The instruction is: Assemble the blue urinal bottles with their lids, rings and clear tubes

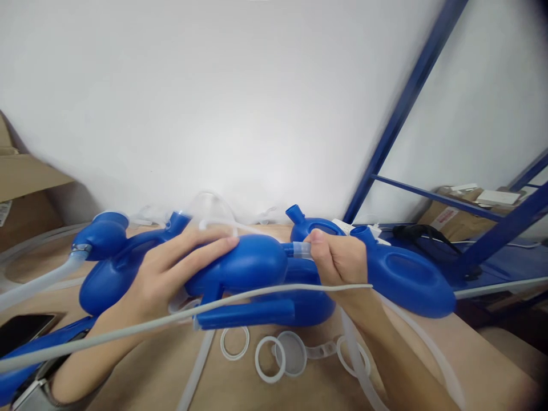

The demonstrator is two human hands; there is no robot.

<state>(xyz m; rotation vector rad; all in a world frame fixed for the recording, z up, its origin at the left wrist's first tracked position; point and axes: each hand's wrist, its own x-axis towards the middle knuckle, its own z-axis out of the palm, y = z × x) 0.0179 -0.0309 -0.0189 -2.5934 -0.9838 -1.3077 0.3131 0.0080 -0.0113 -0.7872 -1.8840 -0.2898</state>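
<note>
My left hand (165,271) lies over a rounded blue plastic vessel (254,262) and grips it, with its fingers across the top and its thumb hidden. The vessel lies on its side, its narrow spout pointing right. A clear flexible tube (302,250) sits at that spout, and my right hand (341,260) is closed around it in a fist. Below hangs a blue handle-like bar (252,314) beside another blue rounded body (308,308). White rings (270,359) and a round translucent cap (293,354) lie on the table under my hands.
More blue vessels stand at the right (413,279) and the left (105,288), one with a clear hose (47,285). A pale cord (128,337) crosses in front. A phone (28,331), a cardboard box (29,211) and a blue metal frame (398,125) flank the table.
</note>
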